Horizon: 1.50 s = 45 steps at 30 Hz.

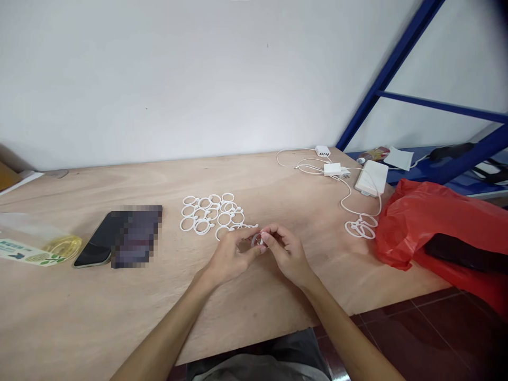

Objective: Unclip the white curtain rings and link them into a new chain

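My left hand point(231, 255) and my right hand point(289, 255) meet over the table, fingertips close together. Both pinch one white curtain ring point(254, 239), partly covered by the fingers. The left thumb and forefinger grip its left side, while the right fingers close on its right side near a small white part. Just beyond and left of my hands lies a loose cluster of similar white curtain rings point(202, 214), each with a small knob or eyelet; some overlap. The nearest of them sit right behind my left fingers.
On the wooden table point(130, 312), a black phone point(97, 241) lies beside a blurred-out dark item point(138, 236) and a clear plastic bag point(39, 243). At right are a white charger point(332, 169) with cables, a white box point(372, 178) and a red plastic bag point(420, 211). A blue frame point(381, 79) rises behind.
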{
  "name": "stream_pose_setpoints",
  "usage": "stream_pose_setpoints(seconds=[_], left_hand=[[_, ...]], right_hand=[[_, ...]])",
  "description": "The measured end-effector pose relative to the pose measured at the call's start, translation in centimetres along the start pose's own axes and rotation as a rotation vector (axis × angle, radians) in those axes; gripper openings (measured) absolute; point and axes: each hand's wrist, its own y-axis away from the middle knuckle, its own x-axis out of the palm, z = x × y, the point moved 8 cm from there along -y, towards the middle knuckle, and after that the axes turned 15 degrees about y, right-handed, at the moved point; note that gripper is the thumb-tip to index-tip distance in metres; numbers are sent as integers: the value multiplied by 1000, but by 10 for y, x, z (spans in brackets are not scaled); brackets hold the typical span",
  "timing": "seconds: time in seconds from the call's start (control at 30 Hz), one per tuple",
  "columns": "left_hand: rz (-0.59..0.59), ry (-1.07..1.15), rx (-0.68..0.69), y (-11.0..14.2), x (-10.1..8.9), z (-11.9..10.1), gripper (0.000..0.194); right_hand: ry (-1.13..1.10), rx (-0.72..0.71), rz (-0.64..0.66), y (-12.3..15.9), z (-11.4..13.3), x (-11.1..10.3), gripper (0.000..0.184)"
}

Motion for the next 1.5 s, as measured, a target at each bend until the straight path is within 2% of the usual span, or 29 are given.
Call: stream_pose_setpoints(seconds=[0.17, 0.3, 0.4, 0.53, 0.6, 0.67, 0.77, 0.87, 1.0, 1.1, 1.2, 1.37, 1.5], left_hand=[[10, -56, 28, 1, 1, -5, 16], [-87, -151, 72, 2, -5, -7, 23], [-112, -319, 107, 3, -7, -5, 34], [-96, -552, 152, 4, -6, 2, 37], [-90, -613, 155, 5, -6, 7, 41], [-74, -633, 150, 5, -5, 10, 45], [-57, -614, 140, 5, -4, 13, 48], [-53, -593, 144, 5, -3, 12, 47], [-40, -581, 155, 5, -1, 9, 45], [-32, -575, 156, 5, 0, 8, 42], [-60, -546, 173, 5, -1, 4, 36], [-113, -463, 145, 4, -2, 0, 32], [-121, -378, 80, 4, 0, 2, 38]], right_hand=[[-72, 30, -6, -1, -3, -1, 19], [-9, 45, -96, -1, -5, -12, 17], [251, 23, -250, 2, -5, -43, 22], [768, 56, -428, 9, -8, -103, 25], [1024, 203, -424, 13, -21, -131, 27], [1206, 386, -367, 18, -37, -151, 33], [1324, 537, -249, 26, -54, -162, 38], [1311, 499, -228, 28, -59, -159, 37], [1127, 321, -222, 22, -60, -146, 36], [923, 174, -184, 18, -58, -129, 33], [588, 93, -200, 17, -48, -110, 29], [64, 139, -163, 17, -32, -68, 33], [-228, 178, -100, 14, -25, -36, 36]])
